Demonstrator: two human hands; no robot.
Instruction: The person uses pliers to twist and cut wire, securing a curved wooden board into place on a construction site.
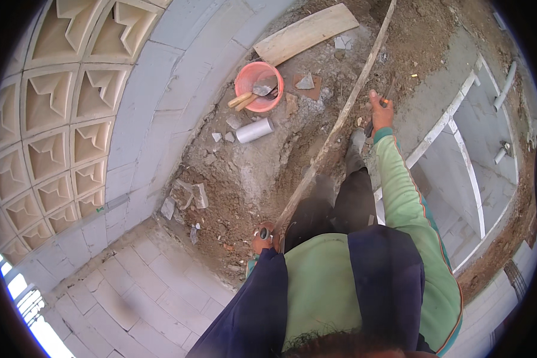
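Observation:
My right hand [380, 116] is stretched out ahead over the ground, closed round a slim tool with an orange and dark handle [386, 102]. Its exact kind is too small to make out. Low on the left, my left hand [262, 240] is closed round a thing with a dark, rounded end [264, 233]; the rest of it is hidden by the fingers. The near end of a long wooden pole [340, 125] reaches beside this hand, and whether the hand touches it I cannot tell. From there the pole slants away across the dirt to the far edge.
A pink bucket [243, 80] holding wooden-handled tools stands on rubble, with a white pipe piece [255, 130] nearby. Behind lies a plank [307, 34]. Block walls [155, 101] rise on the left. A block-lined pit [453, 185] with white crosspieces opens on the right.

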